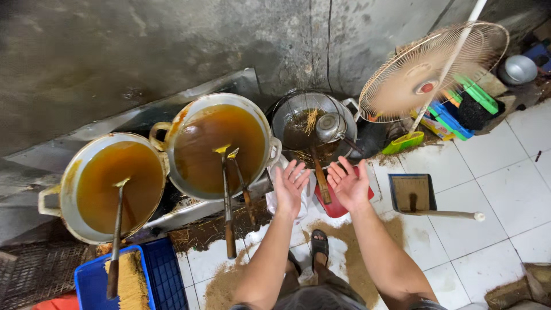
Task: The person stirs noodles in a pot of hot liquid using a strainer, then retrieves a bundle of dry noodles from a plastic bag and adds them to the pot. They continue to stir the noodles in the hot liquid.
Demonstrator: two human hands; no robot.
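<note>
Both my hands are raised in front of me, palms facing each other, fingers spread, holding nothing. My left hand [290,185] hovers beside the rim of the middle pot [261,123], which is full of brown liquid and has two long-handled ladles [228,195] resting in it. My right hand [348,182] is above a red tray [336,208] on the floor. Past my hands sits a dark pot [290,117] holding a wire strainer, noodles and a small metal bowl [330,127]. A wooden-handled tool [320,178] leans out of it between my hands.
A second large pot [69,189] of brown liquid with a ladle stands at left. A blue crate [158,270] holds dry noodles. A fan [430,72], a dustpan [412,194] with long handle, coloured brushes and a broom pole are at right. Brown debris covers the white floor tiles.
</note>
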